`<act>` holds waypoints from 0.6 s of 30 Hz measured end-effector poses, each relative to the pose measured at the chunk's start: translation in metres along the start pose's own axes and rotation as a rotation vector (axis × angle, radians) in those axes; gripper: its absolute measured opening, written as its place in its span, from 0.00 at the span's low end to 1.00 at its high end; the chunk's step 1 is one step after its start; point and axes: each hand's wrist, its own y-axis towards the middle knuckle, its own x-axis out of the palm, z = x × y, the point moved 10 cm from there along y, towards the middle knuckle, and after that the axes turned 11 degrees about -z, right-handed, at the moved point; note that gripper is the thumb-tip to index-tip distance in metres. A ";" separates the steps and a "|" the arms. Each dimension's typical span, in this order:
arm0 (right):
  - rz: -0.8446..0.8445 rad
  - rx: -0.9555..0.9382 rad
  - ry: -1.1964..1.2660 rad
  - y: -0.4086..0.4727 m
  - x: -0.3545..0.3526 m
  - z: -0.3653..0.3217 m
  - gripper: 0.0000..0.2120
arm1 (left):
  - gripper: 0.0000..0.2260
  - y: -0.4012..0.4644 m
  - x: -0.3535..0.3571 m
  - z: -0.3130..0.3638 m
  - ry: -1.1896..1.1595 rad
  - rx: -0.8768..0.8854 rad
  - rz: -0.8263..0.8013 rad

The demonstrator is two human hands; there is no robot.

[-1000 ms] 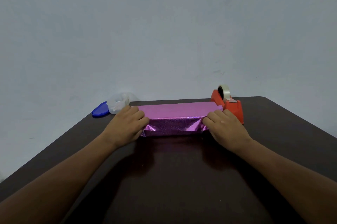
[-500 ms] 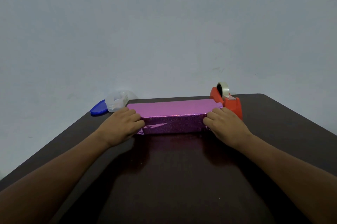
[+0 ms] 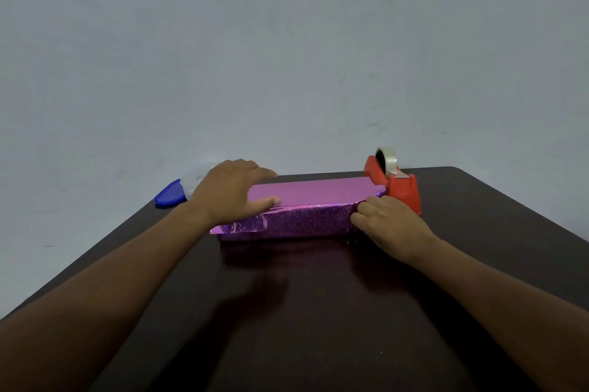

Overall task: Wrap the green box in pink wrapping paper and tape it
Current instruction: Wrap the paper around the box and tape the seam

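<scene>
Half a second ago both hands were pressed against the near face of the wrapped box, one at each end. Now the left hand [image 3: 231, 192] has lifted off the left end and moved up onto the top left of the box [image 3: 306, 206], and the paper flap it was holding down has sprung loose: a shiny pink tab [image 3: 237, 227] juts out past the near left corner. The box also sits more skewed on the table [image 3: 318, 312], its left end nearer. No green shows anywhere, so the pink wrapping paper covers the box, but the left end fold looks unsecured and probably still needs tape.

The left hand's fingers are spread fairly wide and nearly straight, the thumb [image 3: 267, 202] lying along the top near edge and the other fingers reaching over the far side; it rests on the paper rather than gripping it. The right hand [image 3: 387, 224] has its fingers curled against the right end of the box, knuckles bent, pressing the fold there; whether they pinch any paper is hidden.

The red tape dispenser [image 3: 400, 189] stands just beyond the right end, close to the right hand. A blue lid [image 3: 169, 195] lies far left.
</scene>
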 end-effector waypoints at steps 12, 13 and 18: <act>0.065 -0.007 0.030 0.002 -0.019 0.003 0.22 | 0.29 0.020 0.058 0.017 -0.075 -0.007 -0.336; 0.135 0.023 0.053 0.004 -0.029 0.004 0.23 | 0.29 0.019 0.058 0.018 -0.078 -0.006 -0.317; 0.062 0.120 0.097 0.036 -0.031 0.000 0.19 | 0.29 0.016 0.055 0.021 -0.057 -0.015 -0.265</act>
